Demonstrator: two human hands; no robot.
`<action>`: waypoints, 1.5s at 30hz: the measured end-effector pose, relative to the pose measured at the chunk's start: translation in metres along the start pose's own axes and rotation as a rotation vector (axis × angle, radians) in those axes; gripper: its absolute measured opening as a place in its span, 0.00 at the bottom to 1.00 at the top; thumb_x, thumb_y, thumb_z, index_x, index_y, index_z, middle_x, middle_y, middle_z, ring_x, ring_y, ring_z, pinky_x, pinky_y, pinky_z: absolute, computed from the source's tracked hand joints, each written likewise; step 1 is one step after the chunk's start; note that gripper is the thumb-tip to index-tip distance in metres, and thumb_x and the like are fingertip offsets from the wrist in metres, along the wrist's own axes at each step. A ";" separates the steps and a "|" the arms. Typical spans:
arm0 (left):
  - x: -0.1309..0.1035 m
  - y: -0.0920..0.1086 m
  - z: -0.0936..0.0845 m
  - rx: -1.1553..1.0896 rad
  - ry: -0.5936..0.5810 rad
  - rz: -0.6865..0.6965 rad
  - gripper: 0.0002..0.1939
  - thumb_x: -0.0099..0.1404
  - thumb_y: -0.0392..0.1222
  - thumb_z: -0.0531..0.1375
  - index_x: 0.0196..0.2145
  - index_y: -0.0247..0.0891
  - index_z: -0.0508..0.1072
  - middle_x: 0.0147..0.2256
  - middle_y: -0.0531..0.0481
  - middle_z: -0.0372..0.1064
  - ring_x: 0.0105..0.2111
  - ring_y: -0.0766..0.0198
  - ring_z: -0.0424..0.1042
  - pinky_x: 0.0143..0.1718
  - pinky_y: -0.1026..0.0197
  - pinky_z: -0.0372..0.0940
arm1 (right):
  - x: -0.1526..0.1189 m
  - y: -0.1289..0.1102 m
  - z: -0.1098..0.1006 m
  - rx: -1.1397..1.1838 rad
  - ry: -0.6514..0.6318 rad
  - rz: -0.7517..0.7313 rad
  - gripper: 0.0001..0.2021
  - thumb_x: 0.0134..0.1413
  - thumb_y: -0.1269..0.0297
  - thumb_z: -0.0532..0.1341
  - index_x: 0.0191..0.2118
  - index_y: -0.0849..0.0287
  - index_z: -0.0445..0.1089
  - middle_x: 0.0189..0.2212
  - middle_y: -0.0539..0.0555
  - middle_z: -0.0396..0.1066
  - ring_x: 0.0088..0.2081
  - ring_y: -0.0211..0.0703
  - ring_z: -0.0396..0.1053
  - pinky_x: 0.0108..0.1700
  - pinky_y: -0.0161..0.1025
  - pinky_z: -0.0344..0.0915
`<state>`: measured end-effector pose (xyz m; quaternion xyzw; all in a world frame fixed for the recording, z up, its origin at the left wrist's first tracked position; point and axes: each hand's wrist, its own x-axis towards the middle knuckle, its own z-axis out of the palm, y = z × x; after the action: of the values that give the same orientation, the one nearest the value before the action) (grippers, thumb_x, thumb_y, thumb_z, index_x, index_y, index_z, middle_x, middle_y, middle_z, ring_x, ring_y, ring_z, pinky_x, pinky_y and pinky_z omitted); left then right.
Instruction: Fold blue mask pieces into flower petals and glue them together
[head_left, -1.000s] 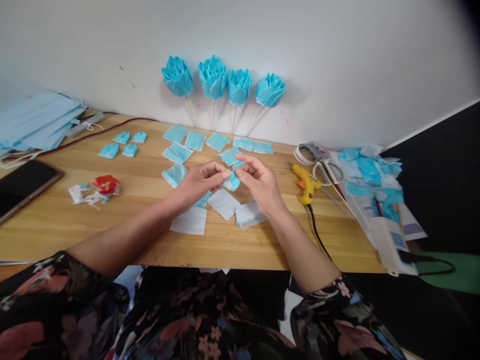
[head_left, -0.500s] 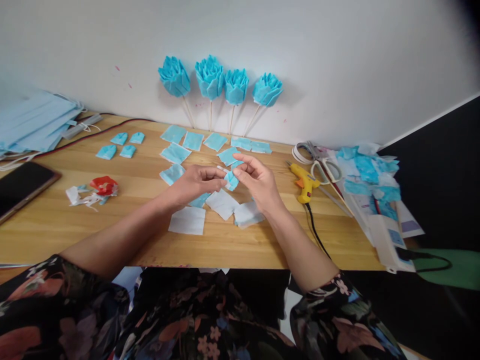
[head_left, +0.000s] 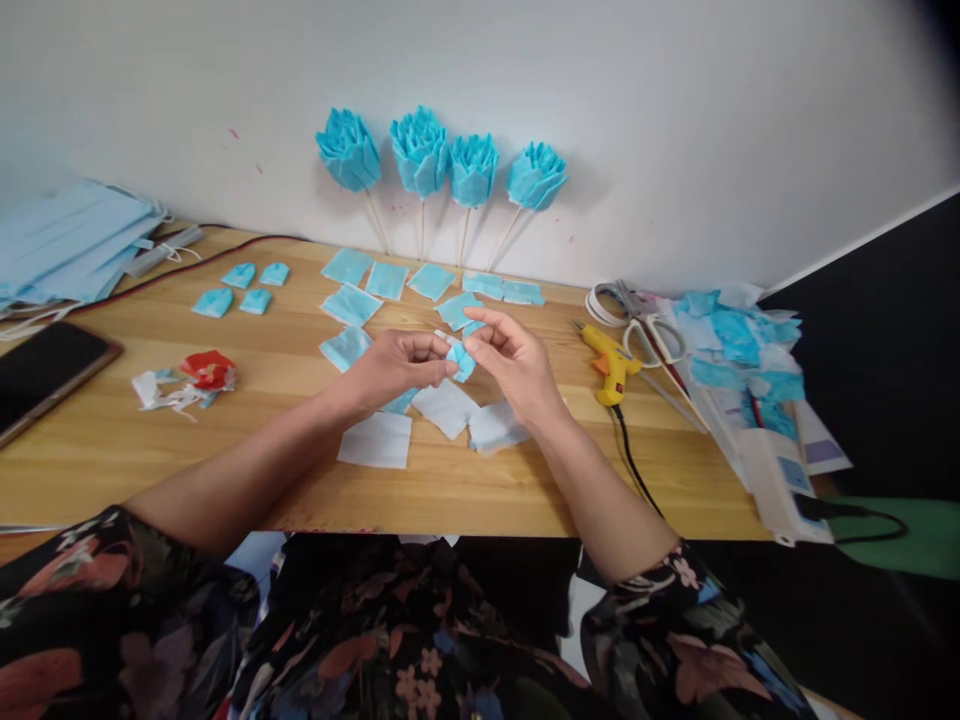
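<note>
Between my two hands, above the middle of the table, is a small folded blue fabric piece [head_left: 463,362]. My left hand [head_left: 401,365] pinches its left side between thumb and fingers. On the other side, the thumb and index finger of my right hand [head_left: 517,360] grip it too. Around and below the hands lie cut fabric rectangles, some blue side up like the one at the left [head_left: 351,305], others white side up like the one in front [head_left: 375,441]. Several folded petal-shaped pieces [head_left: 214,302] rest farther left.
Blue fabric flowers on sticks [head_left: 420,150] lean on the wall. At right are a yellow glue gun [head_left: 611,365], scissors [head_left: 637,310], a tape roll [head_left: 606,305], blue scraps [head_left: 735,335] and a power strip [head_left: 780,485]. At left are masks [head_left: 75,240], a phone [head_left: 52,375] and red scrap [head_left: 208,371].
The small blue piece is turned slightly between my fingers and shows a little more of its folded face. Both hands stay in nearly the same place.
</note>
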<state>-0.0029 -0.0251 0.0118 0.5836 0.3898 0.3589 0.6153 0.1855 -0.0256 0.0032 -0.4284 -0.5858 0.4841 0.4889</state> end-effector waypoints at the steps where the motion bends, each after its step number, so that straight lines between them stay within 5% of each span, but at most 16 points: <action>1: 0.000 0.000 0.000 -0.005 0.001 -0.003 0.10 0.55 0.44 0.69 0.28 0.35 0.75 0.20 0.56 0.64 0.22 0.71 0.59 0.25 0.65 0.54 | 0.000 0.000 0.000 -0.008 0.001 0.000 0.18 0.54 0.58 0.67 0.50 0.53 0.73 0.29 0.46 0.72 0.32 0.36 0.69 0.39 0.38 0.67; 7: -0.001 0.004 0.003 0.022 0.012 -0.006 0.10 0.55 0.42 0.69 0.26 0.36 0.72 0.19 0.58 0.57 0.21 0.73 0.52 0.22 0.64 0.46 | -0.001 0.000 0.002 -0.035 -0.008 -0.009 0.19 0.54 0.54 0.67 0.50 0.52 0.73 0.30 0.47 0.72 0.33 0.37 0.69 0.40 0.40 0.68; 14: 0.001 0.000 0.000 -0.026 0.064 -0.013 0.10 0.55 0.44 0.67 0.26 0.36 0.71 0.19 0.57 0.59 0.21 0.72 0.54 0.25 0.64 0.49 | -0.002 -0.003 -0.002 0.065 0.000 0.014 0.21 0.63 0.42 0.57 0.50 0.51 0.74 0.32 0.50 0.71 0.35 0.39 0.70 0.45 0.42 0.69; 26: 0.002 0.001 -0.002 -0.070 0.208 0.040 0.09 0.55 0.43 0.66 0.26 0.37 0.71 0.20 0.57 0.59 0.22 0.71 0.54 0.26 0.64 0.50 | -0.002 -0.006 0.000 0.001 -0.077 0.085 0.10 0.55 0.55 0.65 0.38 0.55 0.75 0.31 0.49 0.73 0.36 0.39 0.70 0.44 0.40 0.68; 45: 0.003 -0.001 -0.001 -0.075 0.104 0.004 0.14 0.53 0.47 0.71 0.32 0.37 0.75 0.20 0.58 0.61 0.21 0.72 0.57 0.25 0.65 0.52 | -0.001 -0.007 -0.001 -0.137 -0.003 0.026 0.09 0.53 0.58 0.63 0.28 0.56 0.69 0.24 0.47 0.63 0.28 0.36 0.58 0.34 0.37 0.59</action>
<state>-0.0025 -0.0223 0.0103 0.5417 0.4062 0.4044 0.6148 0.1860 -0.0273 0.0098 -0.4678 -0.6126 0.4497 0.4513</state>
